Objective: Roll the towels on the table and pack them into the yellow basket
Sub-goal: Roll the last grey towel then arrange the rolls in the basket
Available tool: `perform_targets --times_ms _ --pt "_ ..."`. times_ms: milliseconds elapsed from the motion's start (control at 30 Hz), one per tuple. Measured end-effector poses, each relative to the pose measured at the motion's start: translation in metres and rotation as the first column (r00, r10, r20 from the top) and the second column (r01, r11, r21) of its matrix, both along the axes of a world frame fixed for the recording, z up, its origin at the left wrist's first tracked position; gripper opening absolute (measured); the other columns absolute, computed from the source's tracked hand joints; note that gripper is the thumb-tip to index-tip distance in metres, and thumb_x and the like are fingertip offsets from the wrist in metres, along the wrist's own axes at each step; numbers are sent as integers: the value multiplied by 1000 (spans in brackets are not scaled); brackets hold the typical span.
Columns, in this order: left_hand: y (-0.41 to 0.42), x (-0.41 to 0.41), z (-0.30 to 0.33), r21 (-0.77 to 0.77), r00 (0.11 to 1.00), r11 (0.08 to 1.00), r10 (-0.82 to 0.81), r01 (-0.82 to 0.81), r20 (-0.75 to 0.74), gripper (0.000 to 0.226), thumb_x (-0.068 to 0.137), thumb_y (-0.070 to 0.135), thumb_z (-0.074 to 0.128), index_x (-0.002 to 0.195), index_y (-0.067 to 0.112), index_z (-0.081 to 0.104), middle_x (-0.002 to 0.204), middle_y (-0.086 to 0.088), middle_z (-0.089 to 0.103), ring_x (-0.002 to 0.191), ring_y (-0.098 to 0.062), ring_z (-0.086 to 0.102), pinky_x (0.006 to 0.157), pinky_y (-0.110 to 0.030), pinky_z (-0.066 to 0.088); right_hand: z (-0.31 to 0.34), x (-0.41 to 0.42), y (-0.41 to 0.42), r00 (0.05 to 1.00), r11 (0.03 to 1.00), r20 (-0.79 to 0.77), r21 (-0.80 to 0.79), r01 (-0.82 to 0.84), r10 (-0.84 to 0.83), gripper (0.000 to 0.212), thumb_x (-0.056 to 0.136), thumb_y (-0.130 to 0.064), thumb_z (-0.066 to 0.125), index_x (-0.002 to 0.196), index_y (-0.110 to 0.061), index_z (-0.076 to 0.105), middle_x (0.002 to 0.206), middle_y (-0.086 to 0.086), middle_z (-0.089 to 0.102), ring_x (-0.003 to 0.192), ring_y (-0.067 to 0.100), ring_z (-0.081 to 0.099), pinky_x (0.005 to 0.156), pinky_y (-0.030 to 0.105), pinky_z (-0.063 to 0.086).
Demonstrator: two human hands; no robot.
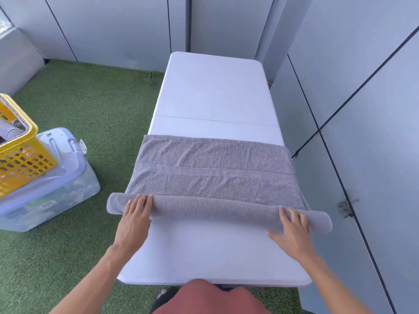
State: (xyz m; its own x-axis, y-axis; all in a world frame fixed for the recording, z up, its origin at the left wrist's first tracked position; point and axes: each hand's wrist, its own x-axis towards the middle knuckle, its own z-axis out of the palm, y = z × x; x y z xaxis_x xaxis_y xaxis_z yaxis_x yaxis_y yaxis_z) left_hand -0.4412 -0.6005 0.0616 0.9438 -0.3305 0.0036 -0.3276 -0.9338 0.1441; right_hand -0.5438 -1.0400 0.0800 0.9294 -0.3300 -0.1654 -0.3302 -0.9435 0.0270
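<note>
A grey towel [213, 168] lies across the white table [213, 91], its near part wound into a long roll that overhangs both table sides. My left hand [136, 216] rests on the roll near its left end with straight fingers. My right hand [292, 225] presses the roll near its right end, fingers flat. The unrolled part stretches flat beyond the roll toward the table's middle seam. The yellow basket [22, 155] stands at the far left, off the table, with something pale inside that I cannot make out.
The yellow basket sits on top of a clear plastic lidded box [59, 189] on green artificial turf [90, 105]. Grey panelled walls close in behind and to the right of the table.
</note>
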Motion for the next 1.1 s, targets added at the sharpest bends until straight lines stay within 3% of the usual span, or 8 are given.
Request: perform_targets --times_ms 133,333,433,500,567,667,833,1100 --pt "-3 24 4 -27 1000 1000 12 -12 17 54 59 -13 70 108 8 58 97 -7 58 94 -32 58 89 -43 47 13 20 -9 1000 993 2 118 19 -19 55 82 -29 70 132 -18 51 125 1 55 119 28 41 93 43 40" --pt "10 25 23 142 899 986 -19 90 -438 36 85 1 44 116 15 52 112 -1 51 110 -23 53 91 -36 44 26 5 -33 984 878 -177 465 113 -33 36 68 -30 79 97 -37 59 104 -10 64 106 15 57 84 33 47" --pt "11 39 28 -8 805 999 31 -44 -593 50 86 1 45 135 12 46 131 -6 50 124 -25 48 102 -31 37 36 18 -40 958 720 -238 636 278 -159 42 66 -20 84 98 -32 59 104 -7 60 104 12 58 78 28 45" --pt "13 44 26 -213 841 953 71 -217 -537 52 82 -1 52 131 16 49 129 -9 53 123 -28 48 99 -32 37 35 25 -36 957 687 -116 674 271 -264 39 70 -12 82 98 -25 58 106 -1 58 104 20 57 76 31 43" --pt "12 35 27 -276 952 937 137 -213 -272 46 77 -1 61 113 28 56 112 -4 55 107 -30 49 88 -36 38 31 23 -26 950 814 106 549 191 -294 28 73 -14 80 90 -27 62 109 6 56 112 29 51 86 36 41" --pt "5 4 22 -151 990 985 101 -85 98 37 75 1 65 107 19 63 105 -3 53 93 -28 47 74 -39 42 13 5 -8 964 989 250 135 62 -94 20 75 -26 79 95 -25 73 125 10 54 129 34 36 98 53 35" --pt "-2 -11 -2 9 999 1000 -19 19 -31 81 63 12 82 135 0 47 132 -15 49 124 -38 47 101 -54 43 -4 -6 3 996 999 75 -29 -41 43 75 60 -39 86 125 -14 61 132 13 53 125 33 35 89 55 44" --pt "-2 30 18 -6 984 1000 -12 11 -179 37 78 -2 61 113 11 58 106 -4 59 107 -30 54 92 -37 42 19 19 -10 993 995 -114 96 -1 12 47 87 -38 62 130 -26 46 129 -8 46 129 17 34 100 40 34"
